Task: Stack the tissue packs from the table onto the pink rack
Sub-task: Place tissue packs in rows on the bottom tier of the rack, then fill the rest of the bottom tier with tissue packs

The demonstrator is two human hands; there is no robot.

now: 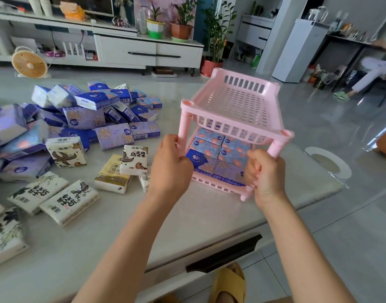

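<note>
Our left hand [170, 169] curls round the front-left post of the rack [231, 99], fingers wrapped and thumb across. Our right hand [264, 173] grips the front-right post in the same way, low down near the foot. The rack leans between our hands over the right part of the table [187, 226]; we cannot tell whether its feet touch the top. Its lower shelf holds blue packs [211, 147] laid flat, side by side. Left of our left hand, just beside it, lie a few white packs [134, 159] with dark print, one propped on a yellow pack [112, 174]. Farther left and behind them we see a loose heap [96, 110] of blue and purple packs. Below the table edge a yellow slipper [229, 283] shows on the floor.
</note>
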